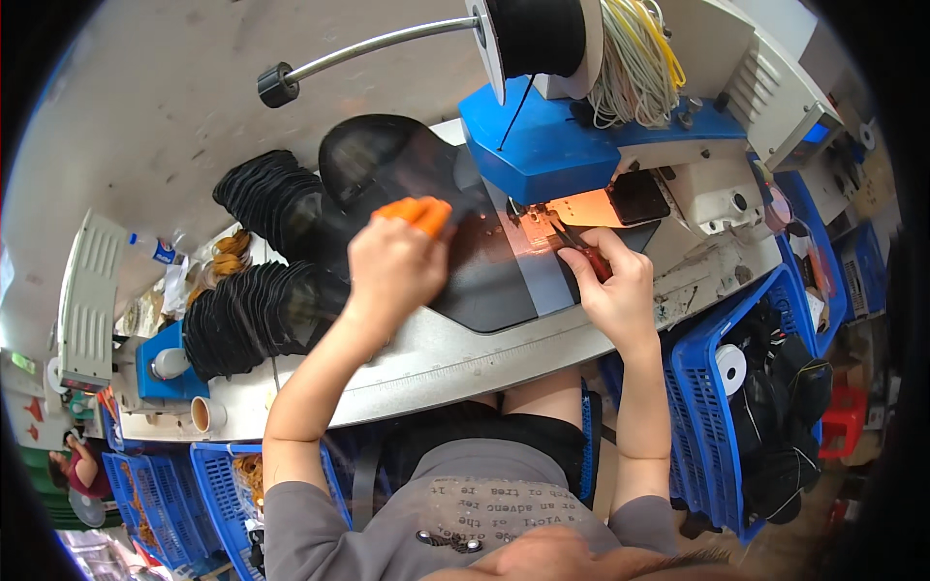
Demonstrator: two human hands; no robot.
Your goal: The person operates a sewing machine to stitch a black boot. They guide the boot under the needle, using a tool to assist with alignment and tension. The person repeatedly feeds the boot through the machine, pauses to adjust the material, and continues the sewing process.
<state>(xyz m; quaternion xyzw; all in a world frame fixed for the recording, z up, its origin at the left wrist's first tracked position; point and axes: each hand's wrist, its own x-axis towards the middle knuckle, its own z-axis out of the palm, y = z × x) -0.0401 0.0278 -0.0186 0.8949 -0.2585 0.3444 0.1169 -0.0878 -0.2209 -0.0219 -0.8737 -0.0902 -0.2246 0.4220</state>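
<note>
My left hand [395, 266] is closed above a flat black panel [484, 290], its fingers curled and slightly blurred. Something bright orange [418, 213] covers or sits in its fingers; whether it is worn or held I cannot tell. In my right hand [620, 290] is a small red-handled tool [595, 259], which looks like snips, its dark tip pointing at the lit needle area of the sewing machine [542, 145]. The black panel lies under the machine head, with a rounded black part [378, 160] at its far left.
Two stacks of black pieces [257, 315] stand on the left of the table [426, 373]. A thread spool [538, 34] hangs above the machine. A paper cup-like roll [206, 414] sits at the near left edge. Blue baskets [707, 387] flank me; the right one holds black items.
</note>
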